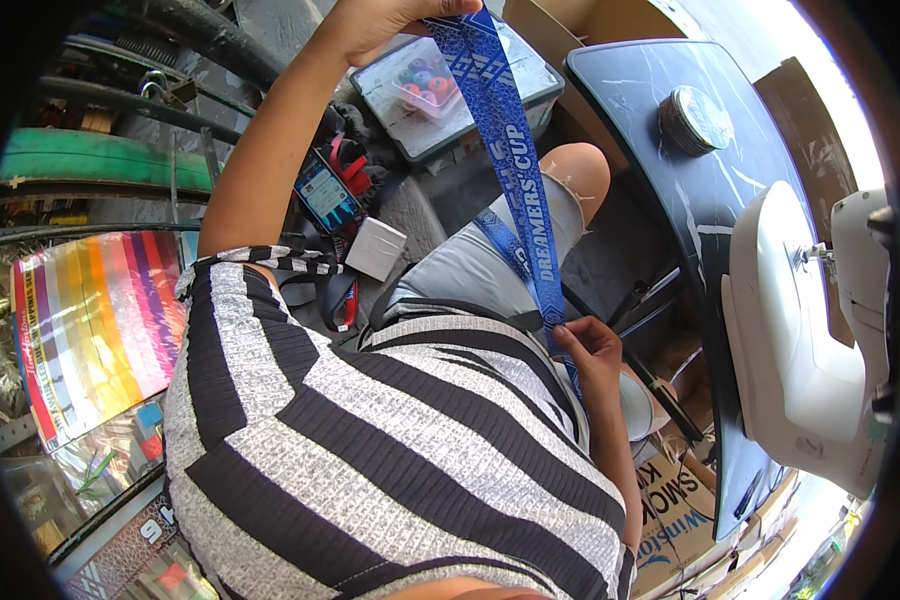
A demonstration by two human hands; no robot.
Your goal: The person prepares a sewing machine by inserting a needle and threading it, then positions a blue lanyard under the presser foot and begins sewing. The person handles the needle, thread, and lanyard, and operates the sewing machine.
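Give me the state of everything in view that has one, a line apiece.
Blue ribbon: drawn straight between both hands, another stretch across the thigh.
Left hand: gripping the ribbon's upper part.
Right hand: pinching it lower down.
Phone: screen lit.
Small white box: looks closed.
White machine: running or not, cannot tell.

Dark white-veined desk (640, 110) at right; round tin (695, 120) on it, bulky white machine (795, 350) farther down. Clear tub (422, 108) of coloured rounds atop pale-lidded storage box (532, 75). Lit phone (325, 192) near small white carton (377, 248). Left: rainbow-striped packet (100, 330), green curved band (105, 158) above. Printed cardboard box (675, 520), lower right.
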